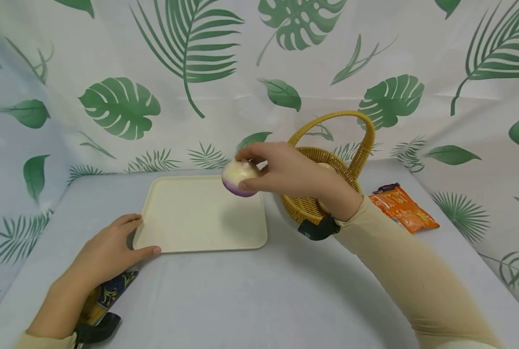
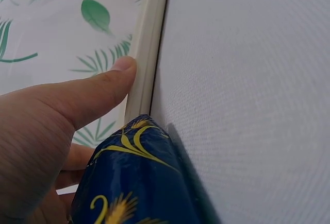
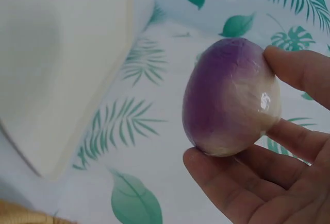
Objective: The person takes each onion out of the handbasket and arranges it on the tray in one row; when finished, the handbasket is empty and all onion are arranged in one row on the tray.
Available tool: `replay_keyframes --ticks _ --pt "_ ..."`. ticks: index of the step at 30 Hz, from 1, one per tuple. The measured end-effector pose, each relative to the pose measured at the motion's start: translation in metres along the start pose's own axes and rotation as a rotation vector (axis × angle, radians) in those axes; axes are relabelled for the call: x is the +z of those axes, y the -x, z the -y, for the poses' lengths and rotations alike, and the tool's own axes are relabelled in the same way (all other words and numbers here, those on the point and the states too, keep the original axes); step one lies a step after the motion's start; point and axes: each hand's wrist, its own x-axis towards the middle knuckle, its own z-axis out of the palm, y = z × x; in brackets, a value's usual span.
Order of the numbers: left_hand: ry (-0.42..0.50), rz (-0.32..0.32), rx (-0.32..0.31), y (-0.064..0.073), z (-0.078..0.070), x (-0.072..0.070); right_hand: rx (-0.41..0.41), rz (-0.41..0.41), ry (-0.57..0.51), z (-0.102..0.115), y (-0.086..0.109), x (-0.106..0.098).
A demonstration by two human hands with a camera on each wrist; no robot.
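Nearest, a glossy dark-blue and gold printed packet (image 1: 111,293) lies beside the left wrist. Just beyond it the left hand (image 1: 104,257) spreads thumb and fingers wide at the near left corner of a cream rectangular tray (image 1: 191,213), thumb tip against its near edge. The right hand (image 1: 285,169) pinches a glossy, rounded purple-and-cream object (image 1: 233,175) between thumb and fingertips, raised by the tray's far right corner. Behind the right wrist stands a yellow-brown woven basket (image 1: 294,208) with a tall handle; right of it lies a shiny orange packet (image 1: 405,208). Farthest hangs a white cloth (image 1: 224,118) with green leaves.

Purple-white turnip (image 1: 235,180) aloft near tray (image 1: 185,213)
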Motion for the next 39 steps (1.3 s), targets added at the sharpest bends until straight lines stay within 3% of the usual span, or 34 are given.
replay_keyframes --ticks 13,29,39 --pt "-0.004 -0.019 0.003 0.003 0.000 0.001 -0.013 -0.032 0.046 -0.004 -0.052 0.025" --pt "-0.011 -0.026 0.001 0.000 0.002 0.001 -0.011 -0.076 -0.029 -0.015 -0.111 0.069" --pt "-0.009 -0.015 -0.012 0.000 0.003 -0.001 0.021 -0.050 -0.039 -0.026 -0.146 0.098"
